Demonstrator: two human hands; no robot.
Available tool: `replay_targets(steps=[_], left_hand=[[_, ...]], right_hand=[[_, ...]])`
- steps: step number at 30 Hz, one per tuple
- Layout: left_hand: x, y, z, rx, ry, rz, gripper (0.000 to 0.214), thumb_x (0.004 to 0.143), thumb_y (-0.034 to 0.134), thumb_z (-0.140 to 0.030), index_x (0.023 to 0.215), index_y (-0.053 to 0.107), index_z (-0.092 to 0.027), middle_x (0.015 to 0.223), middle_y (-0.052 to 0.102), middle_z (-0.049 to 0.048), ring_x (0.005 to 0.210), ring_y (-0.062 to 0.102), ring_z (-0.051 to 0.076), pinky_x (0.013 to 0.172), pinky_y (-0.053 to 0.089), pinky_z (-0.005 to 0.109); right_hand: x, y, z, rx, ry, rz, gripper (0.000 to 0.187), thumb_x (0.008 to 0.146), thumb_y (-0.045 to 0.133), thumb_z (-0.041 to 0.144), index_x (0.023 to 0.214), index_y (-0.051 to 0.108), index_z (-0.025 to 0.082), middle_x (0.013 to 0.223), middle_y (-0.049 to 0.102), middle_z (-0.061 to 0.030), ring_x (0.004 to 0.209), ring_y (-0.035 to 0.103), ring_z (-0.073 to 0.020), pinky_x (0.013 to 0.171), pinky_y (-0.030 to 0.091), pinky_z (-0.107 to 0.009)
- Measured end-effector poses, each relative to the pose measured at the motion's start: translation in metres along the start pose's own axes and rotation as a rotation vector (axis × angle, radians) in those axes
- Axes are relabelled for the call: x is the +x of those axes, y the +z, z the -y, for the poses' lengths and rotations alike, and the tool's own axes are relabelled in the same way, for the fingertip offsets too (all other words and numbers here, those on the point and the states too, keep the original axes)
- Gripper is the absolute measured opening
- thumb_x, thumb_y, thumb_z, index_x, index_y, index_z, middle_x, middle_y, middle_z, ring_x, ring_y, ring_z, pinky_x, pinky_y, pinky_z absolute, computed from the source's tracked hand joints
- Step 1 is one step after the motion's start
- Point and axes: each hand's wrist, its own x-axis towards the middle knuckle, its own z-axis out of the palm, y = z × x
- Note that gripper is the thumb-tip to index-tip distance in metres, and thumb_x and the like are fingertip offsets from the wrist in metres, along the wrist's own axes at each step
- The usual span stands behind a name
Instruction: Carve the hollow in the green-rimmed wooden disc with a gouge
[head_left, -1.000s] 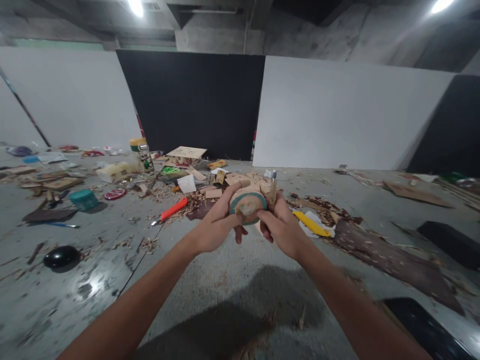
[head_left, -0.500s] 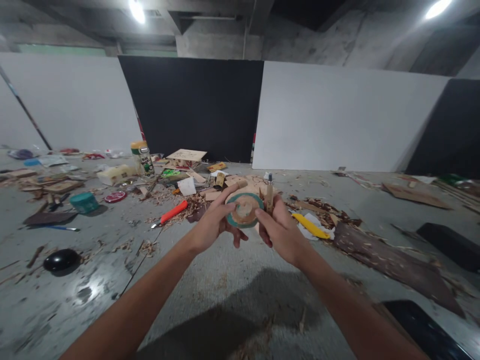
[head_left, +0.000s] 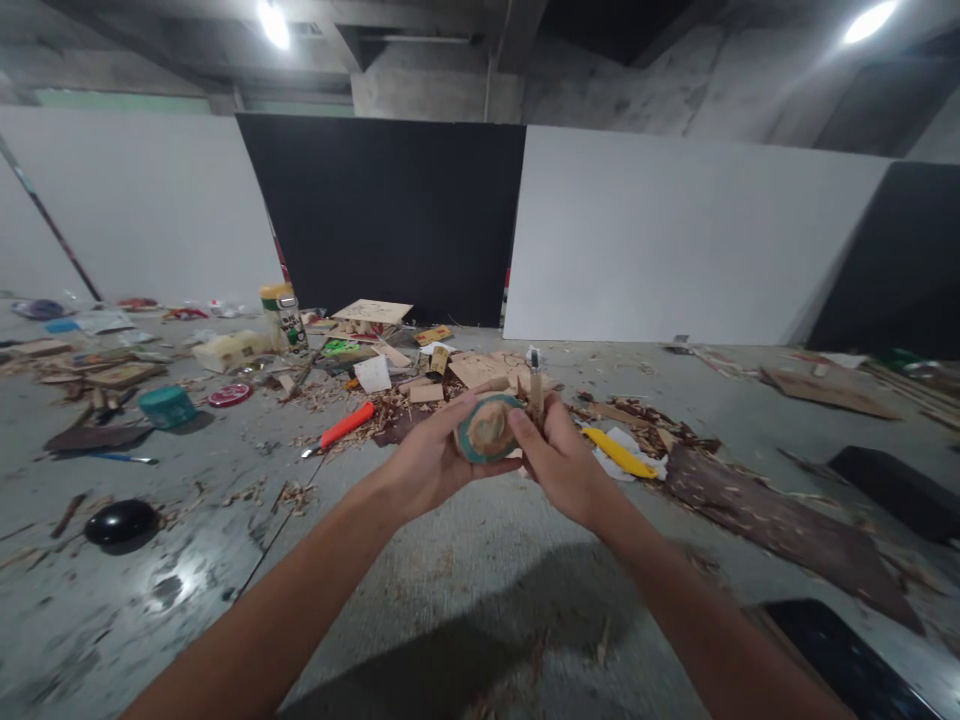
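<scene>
My left hand (head_left: 427,462) is wrapped round a round wooden piece (head_left: 486,428) with a teal rim, held in front of me above the floor. My right hand (head_left: 564,462) grips a wooden-handled carving tool (head_left: 535,385) that stands upright, its metal tip pointing up. The right thumb presses on the face of the wooden piece. Both arms reach forward from the bottom of the view.
Wood shavings, an orange-handled knife (head_left: 343,426), a yellow tool (head_left: 619,452), a teal tub (head_left: 167,405), a spray can (head_left: 283,316) and plywood scraps (head_left: 372,311) litter the grey floor. A black round object (head_left: 120,522) lies left. Dark boards lie right. White and black panels stand behind.
The wooden piece has turned in my hands, its face tilting from toward me to more sideways. My left fingers closed round it. The hands rose slightly.
</scene>
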Motion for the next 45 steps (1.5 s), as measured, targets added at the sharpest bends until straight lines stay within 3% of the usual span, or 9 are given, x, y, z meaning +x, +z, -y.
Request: replay_targets(steps=[6, 12, 19, 22, 27, 32, 39, 42, 45], left_hand=[[0.003, 0.003, -0.006, -0.021, 0.006, -0.094, 0.031, 0.095, 0.049, -0.036, 0.120, 0.059, -0.022, 0.104, 0.070, 0.0110, 0.087, 0.070, 0.024, 0.068, 0.058, 0.036], [0.004, 0.002, -0.018, 0.013, 0.106, -0.245, 0.031, 0.088, 0.052, -0.034, 0.113, 0.060, -0.017, 0.096, 0.070, 0.0113, 0.073, 0.069, 0.025, 0.051, 0.052, 0.033], [0.000, -0.004, -0.021, 0.024, 0.140, -0.129, 0.027, 0.085, 0.047, -0.025, 0.104, 0.061, -0.014, 0.112, 0.067, 0.0143, 0.078, 0.065, 0.023, 0.057, 0.054, 0.036], [0.001, -0.005, -0.021, 0.038, 0.149, -0.120, 0.027, 0.081, 0.047, -0.024, 0.102, 0.061, -0.015, 0.107, 0.069, 0.0139, 0.077, 0.065, 0.023, 0.055, 0.053, 0.035], [0.002, -0.001, -0.018, 0.223, 0.234, -0.165, 0.030, 0.086, 0.051, -0.031, 0.103, 0.066, -0.012, 0.099, 0.069, 0.0132, 0.073, 0.061, 0.021, 0.053, 0.050, 0.030], [0.004, -0.005, -0.013, 0.467, 0.347, -0.146, 0.031, 0.087, 0.055, -0.039, 0.099, 0.070, -0.015, 0.099, 0.067, 0.0101, 0.071, 0.057, 0.016, 0.055, 0.048, 0.027], [0.004, -0.009, -0.014, 0.615, 0.311, -0.153, 0.035, 0.088, 0.050, -0.042, 0.094, 0.071, -0.014, 0.098, 0.067, 0.0121, 0.069, 0.059, 0.018, 0.051, 0.051, 0.028], [0.002, -0.007, -0.017, 0.582, 0.271, -0.141, 0.034, 0.085, 0.053, -0.042, 0.096, 0.069, -0.014, 0.099, 0.067, 0.0134, 0.072, 0.062, 0.020, 0.049, 0.053, 0.028], [0.001, -0.007, -0.017, 0.546, 0.250, -0.135, 0.038, 0.086, 0.050, -0.044, 0.098, 0.069, -0.014, 0.089, 0.066, 0.0124, 0.072, 0.063, 0.022, 0.047, 0.054, 0.029]], right_hand=[[0.001, -0.014, 0.007, -0.011, -0.016, 0.077, 0.029, 0.101, 0.033, 0.049, 0.086, 0.039, 0.025, 0.069, 0.048, 0.0050, 0.043, 0.035, -0.0091, 0.038, 0.031, -0.022], [0.001, -0.028, 0.018, -0.130, -0.093, 0.137, 0.024, 0.094, 0.051, 0.042, 0.080, 0.053, 0.022, 0.065, 0.046, 0.0032, 0.057, 0.050, -0.0139, 0.052, 0.046, -0.026], [0.000, -0.025, 0.023, -0.296, -0.124, 0.178, 0.043, 0.094, 0.050, 0.037, 0.055, 0.048, 0.021, 0.048, 0.046, 0.0029, 0.045, 0.042, -0.0116, 0.047, 0.032, -0.027], [-0.001, -0.022, 0.022, -0.294, -0.114, 0.169, 0.036, 0.094, 0.050, 0.037, 0.066, 0.061, 0.019, 0.047, 0.049, 0.0028, 0.043, 0.045, -0.0120, 0.045, 0.033, -0.026], [-0.005, -0.015, 0.020, -0.268, -0.119, 0.107, 0.037, 0.094, 0.049, 0.038, 0.111, 0.071, 0.013, 0.052, 0.056, 0.0014, 0.045, 0.052, -0.0150, 0.043, 0.039, -0.027], [-0.008, -0.005, 0.019, -0.308, -0.167, 0.045, 0.037, 0.092, 0.050, 0.035, 0.110, 0.076, 0.014, 0.063, 0.069, -0.0046, 0.053, 0.059, -0.0182, 0.047, 0.044, -0.030], [-0.015, 0.003, 0.018, -0.360, -0.247, -0.018, 0.039, 0.093, 0.050, 0.032, 0.121, 0.072, 0.015, 0.113, 0.075, -0.0148, 0.089, 0.071, -0.0290, 0.077, 0.053, -0.043], [-0.012, -0.001, 0.016, -0.354, -0.231, 0.019, 0.039, 0.093, 0.050, 0.033, 0.120, 0.073, 0.016, 0.095, 0.078, -0.0118, 0.072, 0.069, -0.0251, 0.060, 0.052, -0.037], [-0.007, -0.008, 0.012, -0.342, -0.199, 0.074, 0.039, 0.095, 0.048, 0.037, 0.116, 0.075, 0.018, 0.067, 0.073, -0.0053, 0.048, 0.056, -0.0177, 0.043, 0.039, -0.029]])
